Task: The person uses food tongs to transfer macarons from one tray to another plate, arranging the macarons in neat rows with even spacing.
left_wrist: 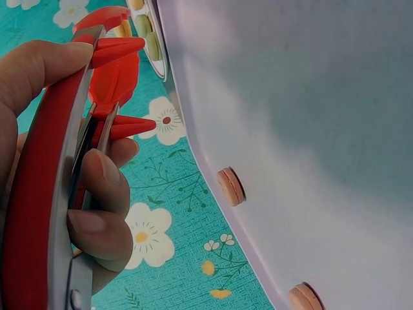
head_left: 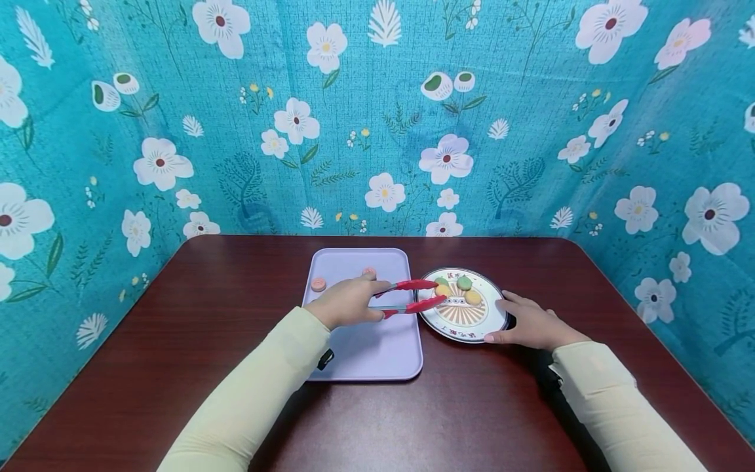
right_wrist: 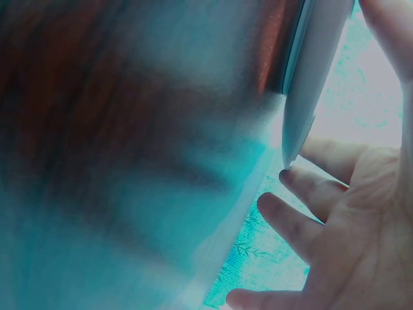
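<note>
Head view: left hand (head_left: pixel 348 303) curled round the tongs (head_left: pixel 413 307), over the lavender tray (head_left: pixel 377 354). Pink macaron (head_left: pixel 369 271) just beyond its fingers; second pink macaron (head_left: pixel 318 284) farther to its left, same tray. Red tips extend right of this hand, slightly apart over the plate (head_left: pixel 495 317); yellow macaron (head_left: pixel 442 291) shows between them, cannot tell if gripped. Right hand (head_left: pixel 533 321) at the plate's right side, thumb by the near rim; green macaron (head_left: pixel 464 282) and second yellow macaron (head_left: pixel 473 297) lie left of it. Left wrist view: thumb along one tong arm, fingers bent at the other. Right wrist view: fingers spread wide, fingertips at the plate's edge; tabletop (right_wrist: pixel 97 129) beside the hand, blurred.
</note>
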Motion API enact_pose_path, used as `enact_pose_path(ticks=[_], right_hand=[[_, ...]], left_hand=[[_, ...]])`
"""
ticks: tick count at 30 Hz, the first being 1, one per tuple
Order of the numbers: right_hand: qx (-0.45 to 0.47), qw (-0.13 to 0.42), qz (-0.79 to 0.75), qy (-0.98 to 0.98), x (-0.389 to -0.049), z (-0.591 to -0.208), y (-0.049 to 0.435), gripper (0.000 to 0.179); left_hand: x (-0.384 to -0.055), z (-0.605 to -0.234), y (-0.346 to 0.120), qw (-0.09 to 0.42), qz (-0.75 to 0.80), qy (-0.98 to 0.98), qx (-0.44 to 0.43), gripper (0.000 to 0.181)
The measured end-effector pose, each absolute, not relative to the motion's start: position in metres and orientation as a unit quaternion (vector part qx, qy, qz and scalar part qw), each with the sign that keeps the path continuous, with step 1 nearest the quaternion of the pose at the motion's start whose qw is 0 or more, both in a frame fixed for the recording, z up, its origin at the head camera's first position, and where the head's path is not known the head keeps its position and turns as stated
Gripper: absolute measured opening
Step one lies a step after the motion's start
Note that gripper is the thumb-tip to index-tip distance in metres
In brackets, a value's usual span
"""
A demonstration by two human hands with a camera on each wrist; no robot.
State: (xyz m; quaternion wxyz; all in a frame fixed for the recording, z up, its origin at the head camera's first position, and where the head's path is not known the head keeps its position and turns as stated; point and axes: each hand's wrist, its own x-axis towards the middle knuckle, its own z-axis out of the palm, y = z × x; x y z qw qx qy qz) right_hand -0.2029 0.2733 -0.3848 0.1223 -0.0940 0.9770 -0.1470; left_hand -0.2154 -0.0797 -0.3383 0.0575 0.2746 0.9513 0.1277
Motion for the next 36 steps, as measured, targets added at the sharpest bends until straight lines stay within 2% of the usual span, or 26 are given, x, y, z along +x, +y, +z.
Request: enact_pose_path(ticks=[36], right_hand=[[-0.094, 0.120, -0.144, 0.978, -0.204, -0.386, 0.274, 0.113]], left_hand=[[-0.218, -0.339, -0.068, 0.078, 0.116, 0.954, 0.265, 0.061]])
